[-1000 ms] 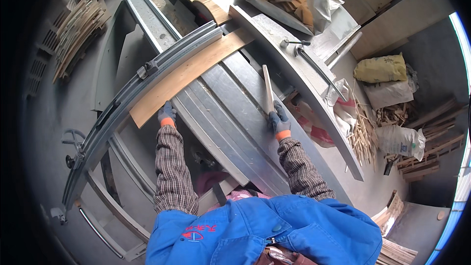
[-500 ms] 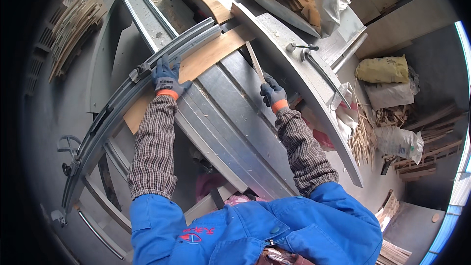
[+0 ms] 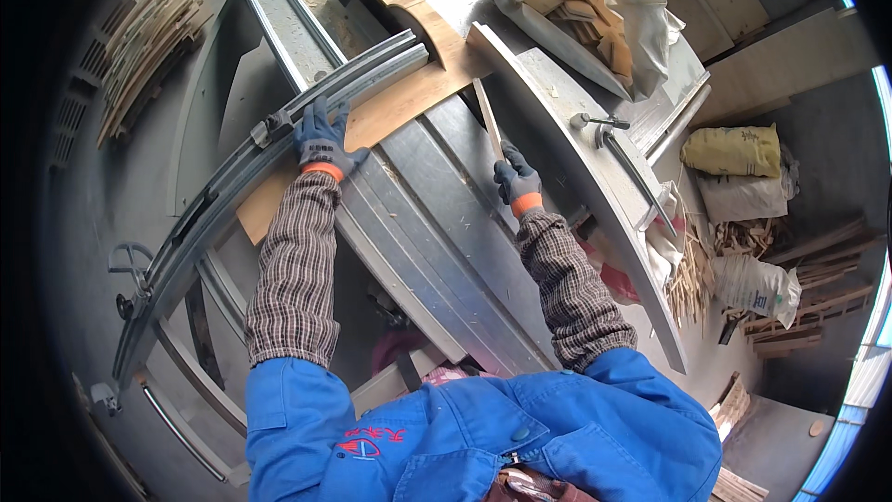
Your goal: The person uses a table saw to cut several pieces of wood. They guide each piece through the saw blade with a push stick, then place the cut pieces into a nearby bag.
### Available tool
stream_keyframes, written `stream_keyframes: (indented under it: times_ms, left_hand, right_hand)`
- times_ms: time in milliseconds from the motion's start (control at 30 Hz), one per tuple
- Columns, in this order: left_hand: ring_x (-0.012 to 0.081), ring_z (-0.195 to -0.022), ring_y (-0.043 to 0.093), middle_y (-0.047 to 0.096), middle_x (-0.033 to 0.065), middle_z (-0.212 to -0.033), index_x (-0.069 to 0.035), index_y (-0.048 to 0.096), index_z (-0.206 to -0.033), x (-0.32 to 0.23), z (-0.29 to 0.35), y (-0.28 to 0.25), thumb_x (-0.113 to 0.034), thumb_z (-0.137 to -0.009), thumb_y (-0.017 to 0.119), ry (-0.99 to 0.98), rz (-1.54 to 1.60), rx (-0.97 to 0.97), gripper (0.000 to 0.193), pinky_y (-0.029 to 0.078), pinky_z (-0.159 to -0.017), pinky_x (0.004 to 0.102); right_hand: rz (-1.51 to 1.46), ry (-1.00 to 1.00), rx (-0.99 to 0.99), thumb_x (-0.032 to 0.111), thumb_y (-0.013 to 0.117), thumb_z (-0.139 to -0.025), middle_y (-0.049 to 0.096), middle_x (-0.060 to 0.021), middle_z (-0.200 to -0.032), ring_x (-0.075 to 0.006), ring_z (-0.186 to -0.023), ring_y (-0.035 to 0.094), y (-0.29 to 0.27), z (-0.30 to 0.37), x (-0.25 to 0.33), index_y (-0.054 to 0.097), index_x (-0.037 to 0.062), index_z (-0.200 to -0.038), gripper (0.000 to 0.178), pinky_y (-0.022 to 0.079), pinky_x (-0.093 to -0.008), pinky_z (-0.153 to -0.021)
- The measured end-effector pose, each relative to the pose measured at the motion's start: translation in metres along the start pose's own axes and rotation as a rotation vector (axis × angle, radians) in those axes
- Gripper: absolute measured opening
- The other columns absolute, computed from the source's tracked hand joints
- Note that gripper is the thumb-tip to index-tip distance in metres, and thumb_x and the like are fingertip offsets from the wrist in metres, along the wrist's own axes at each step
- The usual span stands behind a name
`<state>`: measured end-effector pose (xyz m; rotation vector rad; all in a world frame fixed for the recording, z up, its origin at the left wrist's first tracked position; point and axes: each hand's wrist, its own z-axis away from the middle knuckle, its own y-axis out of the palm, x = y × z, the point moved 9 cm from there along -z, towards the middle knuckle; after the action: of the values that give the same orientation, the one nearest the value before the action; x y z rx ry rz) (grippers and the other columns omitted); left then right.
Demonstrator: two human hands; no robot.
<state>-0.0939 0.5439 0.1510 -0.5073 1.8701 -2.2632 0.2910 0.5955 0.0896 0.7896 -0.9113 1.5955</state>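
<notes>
My left hand (image 3: 327,141), in a grey-blue glove with an orange cuff, lies with fingers spread over the metal fence (image 3: 376,74). Its palm and thumb are beside a flat wooden board (image 3: 409,104), which lies along the fence on the ribbed metal saw table (image 3: 437,214). The board's far end reaches the curved wooden guard piece (image 3: 413,5); any blade there is hidden. My right hand (image 3: 518,177), gloved alike, is closed round a thin wooden stick (image 3: 489,119). The stick's tip points toward the board's far right corner.
A long raised rip fence (image 3: 595,186) runs along the right, with a metal clamp handle (image 3: 604,121). Beyond stands a white sack (image 3: 641,28) of wood offcuts. Stacked strips (image 3: 149,56) lie far left; a yellow sack (image 3: 734,151) and scrap wood (image 3: 808,288) are on the right.
The board, fence and my left hand have moved forward a little, closing the gap to the wooden guard. My right hand still holds the stick. The view has shifted slightly.
</notes>
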Motion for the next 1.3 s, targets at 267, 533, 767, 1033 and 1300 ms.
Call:
stream_keyframes:
  times_ms: [267,533,767,1033,1300]
  left_hand:
    - [0.0352,-0.148,0.019,0.019,0.0143,-0.163,-0.029,0.034,-0.158,0.001,-0.008,0.025,-0.071,-0.077,0.065,-0.016,0.009,0.014,0.096,0.021,-0.118,0.0513]
    - [0.0348,-0.149,0.019,0.018,0.0144,-0.164,-0.03,0.031,-0.158,0.017,-0.014,0.016,-0.072,-0.076,0.065,-0.044,-0.008,0.018,0.098,0.022,-0.118,0.0505]
    - [0.0345,-0.149,0.019,0.016,0.0148,-0.165,-0.03,0.029,-0.159,0.023,-0.005,0.001,-0.074,-0.075,0.064,-0.071,-0.019,0.034,0.101,0.021,-0.118,0.0505]
    - [0.0369,-0.152,0.013,0.011,0.0162,-0.167,-0.03,0.024,-0.161,0.019,0.0,-0.025,-0.072,-0.076,0.064,-0.079,0.01,0.088,0.102,0.016,-0.121,0.051]
    - [0.0356,-0.153,0.012,0.015,0.0143,-0.165,-0.028,0.031,-0.158,0.013,0.034,-0.013,-0.067,-0.077,0.068,-0.068,0.068,-0.009,0.098,0.015,-0.122,0.0512]
  right_hand:
    - [0.024,-0.076,-0.01,0.017,0.065,-0.089,0.063,-0.0011,-0.071,-0.0086,-0.045,0.046,0.014,-0.025,-0.027,0.06,0.0224,-0.141,0.053,0.037,-0.026,-0.042]
    - [0.03,-0.075,0.042,0.023,0.068,-0.087,0.066,-0.0011,-0.081,-0.0086,-0.061,0.054,0.023,-0.022,-0.011,0.061,0.0206,-0.141,0.055,0.044,-0.0261,-0.055]
    - [0.072,-0.352,0.004,0.012,0.064,-0.093,0.057,-0.0113,-0.145,-0.0201,-0.133,0.052,-0.032,0.057,-0.056,0.055,0.0022,-0.142,0.051,0.039,-0.031,-0.111]
    - [0.076,-0.446,-0.078,0.012,0.062,-0.096,0.063,-0.0083,-0.133,-0.0143,-0.111,0.061,-0.073,0.109,-0.084,0.051,0.0053,-0.146,0.052,0.049,-0.0251,-0.091]
    - [0.07,-0.343,-0.026,0.016,0.065,-0.095,0.054,-0.0159,-0.147,-0.0246,-0.136,0.05,-0.078,0.116,-0.083,0.052,-0.0007,-0.142,0.052,0.038,-0.0342,-0.113]
